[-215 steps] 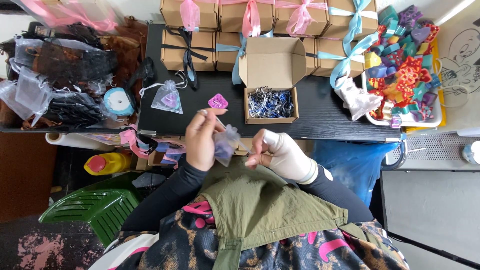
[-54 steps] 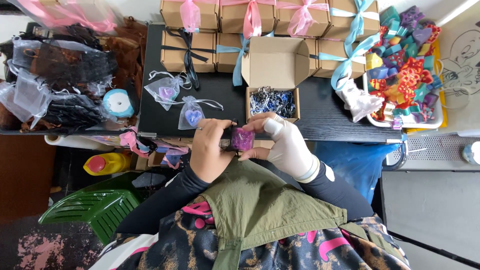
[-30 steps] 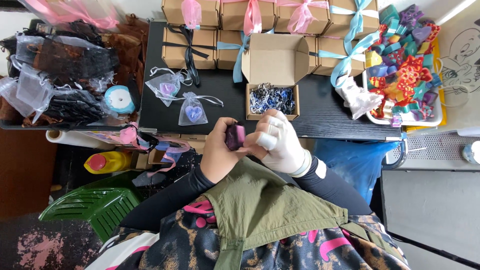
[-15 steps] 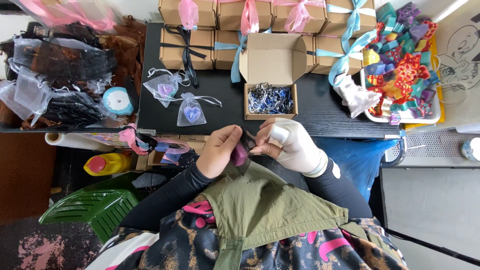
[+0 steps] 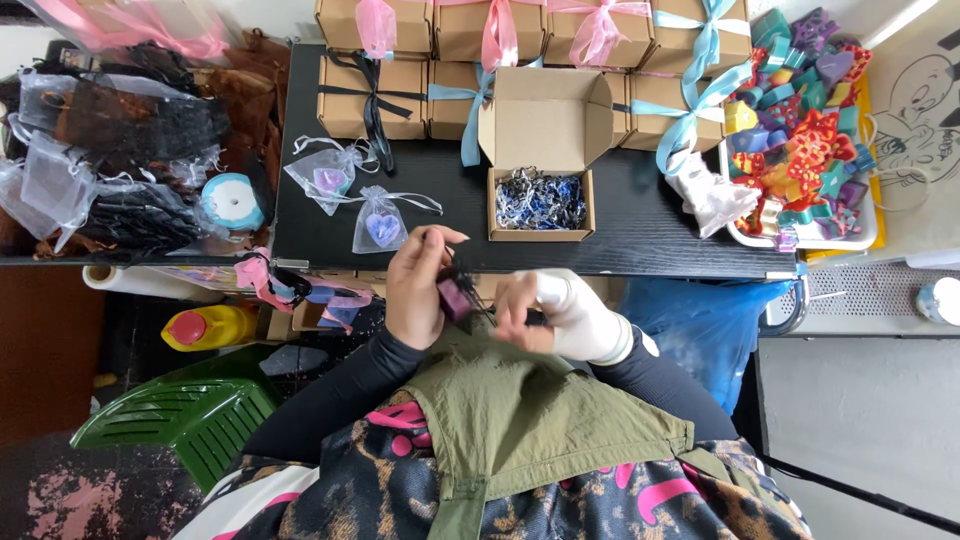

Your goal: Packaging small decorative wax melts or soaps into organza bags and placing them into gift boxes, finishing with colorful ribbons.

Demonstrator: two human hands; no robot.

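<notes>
Both hands have dropped from just above the table edge, where they worked a second ago, to a spot below it, close over the person's lap. Left hand (image 5: 418, 285) and right hand (image 5: 540, 312), the latter bandaged white from thumb to wrist, meet around a small purple piece (image 5: 456, 297) in a dark mesh pouch (image 5: 462, 285). Left grip: fingers curled shut around the pouch's near side. Right grip: fingertips pinched at the pouch's dark drawstrings, though exactly what they hold cannot be told. The pouch sits between the two hands, nearer the left, with its strings trailing toward the right.

On the black table (image 5: 640, 215) above, two finished clear pouches, one with a pale purple heart (image 5: 328, 178) and one with a blue heart (image 5: 381, 226), lie up and to the left of the left hand. An open cardboard box (image 5: 540, 150) holding dark and blue filling stands straight ahead, well apart from both hands. Bare table lies between the blue-heart pouch and the box, and again to the box's right. Ribboned boxes (image 5: 470, 30) line the far edge; a white tray of coloured pieces (image 5: 800, 235) sits at far right.
</notes>
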